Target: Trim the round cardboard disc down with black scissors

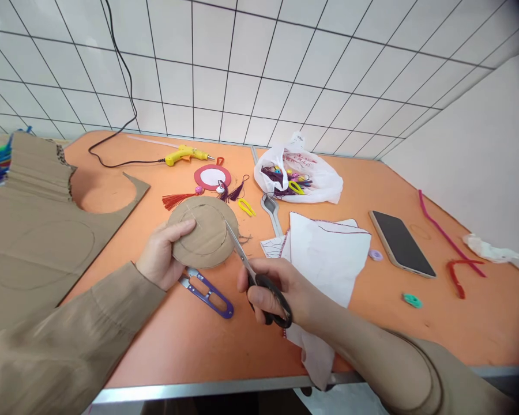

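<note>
My left hand (166,251) grips a round cardboard disc (201,230) by its left edge, thumb on top. A smaller circle is drawn or scored inside its rim. Black-handled scissors (266,297) are in my right hand (281,288), and their tips meet the disc near the right side of that inner line. Whether the blades pierce the cardboard I cannot tell. Below the disc, purple thread snips (210,295) lie on the orange table (190,351). Beyond the disc are a red-rimmed round piece (213,177) with a white centre, a red tassel (179,200) and a yellow clip (245,207).
A large cardboard sheet (34,242) with a cut-out covers the left side. At the back lie a yellow glue gun (188,154) and a plastic bag (320,181) of tassels. A white cloth (328,259), a phone (402,243) and pipe cleaners (445,230) are to the right.
</note>
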Available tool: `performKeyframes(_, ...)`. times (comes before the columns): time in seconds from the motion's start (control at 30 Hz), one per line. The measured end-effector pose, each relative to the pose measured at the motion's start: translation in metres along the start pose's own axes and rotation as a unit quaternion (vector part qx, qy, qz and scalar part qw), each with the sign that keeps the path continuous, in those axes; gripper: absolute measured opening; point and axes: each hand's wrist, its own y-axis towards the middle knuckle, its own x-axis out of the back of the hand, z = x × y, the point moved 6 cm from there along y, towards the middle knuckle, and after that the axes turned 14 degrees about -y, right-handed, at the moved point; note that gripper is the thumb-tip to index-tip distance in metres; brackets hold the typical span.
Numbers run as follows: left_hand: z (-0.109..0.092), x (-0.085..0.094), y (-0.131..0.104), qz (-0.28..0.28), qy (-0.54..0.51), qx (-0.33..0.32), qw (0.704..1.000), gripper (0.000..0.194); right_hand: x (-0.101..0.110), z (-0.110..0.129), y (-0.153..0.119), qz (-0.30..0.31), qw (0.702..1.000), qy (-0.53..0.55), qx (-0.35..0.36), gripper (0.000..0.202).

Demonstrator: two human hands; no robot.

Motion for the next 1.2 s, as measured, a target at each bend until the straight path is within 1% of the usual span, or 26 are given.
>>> performKeyframes(0.2,0.001,-0.002,0.0,-0.017,-0.015,0.017,1.0,0.024,0.0,0.002,0.002,0.005,0.999,0.019,0.028,0.037)
performKeyframes(0.27,0.0,-0.002,0.0,-0.018,-0.021,0.007,1.0,0.022,0.0,0.002,0.003,0.009,0.999,0.021,0.027,0.036)
performKeyframes(0.4,0.001,-0.002,0.001,-0.001,-0.034,0.005,0.999,0.022,-0.001,0.001,0.003,0.013,0.999,0.021,0.024,0.037)
performKeyframes(0.53,-0.002,0.0,0.004,-0.01,-0.052,0.001,0.999,0.018,-0.002,0.002,0.002,0.012,0.999,0.022,0.033,0.042)
performKeyframes(0.67,-0.008,0.002,0.007,-0.019,-0.076,-0.014,0.997,0.021,-0.002,0.004,0.0,0.019,0.999,0.011,0.043,0.05)
performKeyframes(0.8,-0.01,0.001,0.008,0.001,-0.065,-0.022,0.998,0.025,0.002,0.002,0.001,-0.007,0.997,0.014,0.072,0.055)
performKeyframes(0.93,-0.01,0.001,0.007,0.015,-0.038,-0.026,0.999,0.032,0.001,0.0,0.003,-0.006,0.996,0.024,0.091,0.054)
performKeyframes(1.07,-0.009,0.0,0.006,0.031,-0.011,-0.024,0.999,0.041,0.001,0.001,0.003,-0.007,0.995,0.03,0.094,0.053)
performKeyframes(1.2,-0.007,0.004,0.01,0.028,-0.025,-0.024,0.999,0.035,0.0,0.0,0.003,-0.005,0.996,0.028,0.09,0.055)
